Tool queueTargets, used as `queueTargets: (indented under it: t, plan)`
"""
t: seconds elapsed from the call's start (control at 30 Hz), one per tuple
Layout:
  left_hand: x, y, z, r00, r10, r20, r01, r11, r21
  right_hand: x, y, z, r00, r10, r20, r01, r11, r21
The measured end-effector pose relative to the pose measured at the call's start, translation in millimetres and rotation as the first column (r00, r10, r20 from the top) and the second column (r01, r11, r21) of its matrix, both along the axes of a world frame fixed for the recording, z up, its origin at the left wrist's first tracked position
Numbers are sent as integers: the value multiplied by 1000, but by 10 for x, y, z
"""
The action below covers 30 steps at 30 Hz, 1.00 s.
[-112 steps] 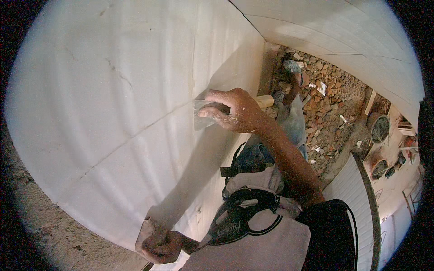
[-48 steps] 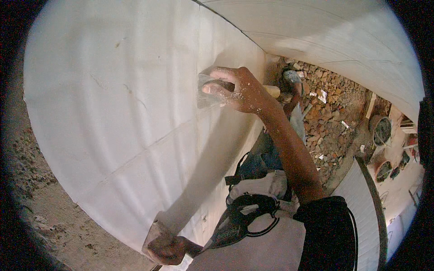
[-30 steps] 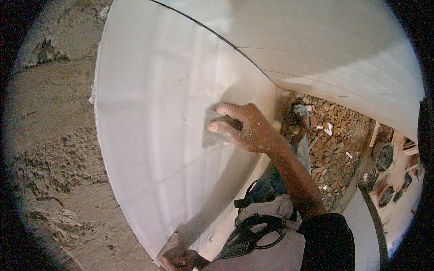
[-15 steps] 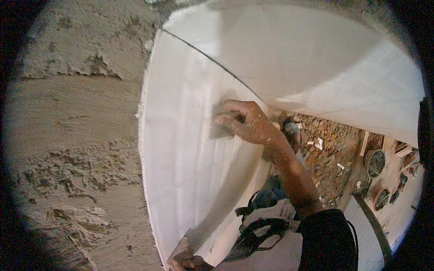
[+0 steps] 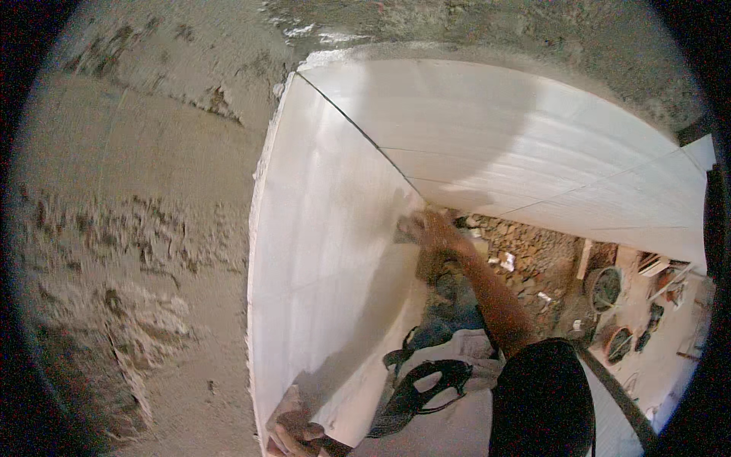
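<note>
— Compared with half a second ago, more rough grey plaster (image 5: 129,251) is showing on the left, and the white tiled wall (image 5: 320,274) is sitting further right.

— Hands?

— Right hand (image 5: 430,230) is pressing a small pale pad (image 5: 405,228) flat against the tile, just beside the corner joint; fingers closed over it. Left hand (image 5: 293,426) is gripping the tile's lower edge. Black harness straps (image 5: 422,385) are hanging at the waist.
</note>
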State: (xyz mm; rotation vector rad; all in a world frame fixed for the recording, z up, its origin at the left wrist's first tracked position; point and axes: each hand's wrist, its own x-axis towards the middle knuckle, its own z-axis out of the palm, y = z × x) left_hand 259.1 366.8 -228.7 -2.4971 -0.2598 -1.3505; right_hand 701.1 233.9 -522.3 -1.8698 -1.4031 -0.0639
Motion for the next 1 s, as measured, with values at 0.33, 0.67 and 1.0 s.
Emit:
queueTargets:
  t: [0.33, 0.67, 1.0]
  plan:
    - [323, -599, -453, 899, -18, -438, -300, 702, -646, -511, -784, 68, 829, -217, -516, 208, 975, -76]
    - [1657, -1110, -1557, 899, -410, 153, 44, -262, -964, -1224, -668, 1995, 900, 223, -374, -295, 945, -145]
    - [2006, -1653, -1280, 918, -98, 383, 313, -410, -857, -522, -755, 2269, 664, 352, -659, -426, 903, 53]
